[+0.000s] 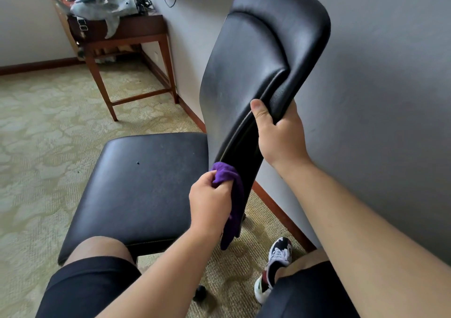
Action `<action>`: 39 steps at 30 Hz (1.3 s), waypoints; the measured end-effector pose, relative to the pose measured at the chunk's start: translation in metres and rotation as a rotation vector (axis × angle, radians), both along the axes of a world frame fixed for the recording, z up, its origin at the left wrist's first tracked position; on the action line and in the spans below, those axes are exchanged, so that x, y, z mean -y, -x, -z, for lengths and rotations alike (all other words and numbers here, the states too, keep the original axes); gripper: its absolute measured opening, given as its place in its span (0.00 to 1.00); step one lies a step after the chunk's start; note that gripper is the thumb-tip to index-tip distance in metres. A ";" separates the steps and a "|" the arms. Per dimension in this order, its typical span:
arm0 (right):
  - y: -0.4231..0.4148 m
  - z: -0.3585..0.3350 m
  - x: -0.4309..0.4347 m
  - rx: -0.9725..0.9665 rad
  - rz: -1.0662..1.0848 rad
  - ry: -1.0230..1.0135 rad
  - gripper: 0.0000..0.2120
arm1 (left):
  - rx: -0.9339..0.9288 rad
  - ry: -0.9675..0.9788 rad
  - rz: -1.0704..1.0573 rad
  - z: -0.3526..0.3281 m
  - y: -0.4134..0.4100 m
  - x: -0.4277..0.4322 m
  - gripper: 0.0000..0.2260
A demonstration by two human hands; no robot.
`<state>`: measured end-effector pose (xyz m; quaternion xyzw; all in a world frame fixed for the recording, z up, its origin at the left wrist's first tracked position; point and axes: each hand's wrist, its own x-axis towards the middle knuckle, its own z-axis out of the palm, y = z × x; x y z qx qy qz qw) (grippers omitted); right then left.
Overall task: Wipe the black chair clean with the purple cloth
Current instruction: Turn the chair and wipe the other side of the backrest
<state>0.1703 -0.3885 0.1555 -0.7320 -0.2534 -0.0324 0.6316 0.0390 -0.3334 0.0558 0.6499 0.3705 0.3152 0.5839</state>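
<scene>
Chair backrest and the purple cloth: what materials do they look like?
Backrest: looks like black leather or faux leather, smooth semi-gloss; soft sheen and stitched seam lines. Which one, can't tell. Purple cloth: soft napped fabric, possibly microfibre; matte, bunches and drapes limply.

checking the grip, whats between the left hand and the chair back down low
The purple cloth: the left hand bunches it against the lower edge of the chair back, so no bare skin meets the chair there. This shows in the head view.

Floor: pale green-beige patterned carpet [48, 122]. Standing on it: black padded leather chair [136, 183] at centre; dark brown wooden side table [136, 49] at 11 o'clock, bearing a grey plush shark [102, 3]; white, black and red sneaker [275, 264] at 5 o'clock.
</scene>
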 end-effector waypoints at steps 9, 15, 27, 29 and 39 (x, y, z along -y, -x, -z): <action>-0.002 0.001 0.001 -0.003 -0.003 0.009 0.14 | -0.232 -0.154 0.131 0.029 -0.002 0.011 0.09; -0.002 0.002 0.002 0.012 -0.003 0.007 0.14 | -0.263 -0.121 0.136 0.048 -0.002 0.020 0.09; -0.004 0.003 0.001 0.020 0.012 0.013 0.19 | -0.190 -0.310 0.226 0.020 -0.001 0.008 0.11; -0.006 0.003 0.002 0.014 0.010 0.015 0.19 | -0.214 -0.273 0.220 0.012 -0.003 0.009 0.13; -0.003 0.000 0.003 0.011 0.000 0.041 0.20 | -0.089 -0.247 0.246 -0.005 -0.006 0.006 0.12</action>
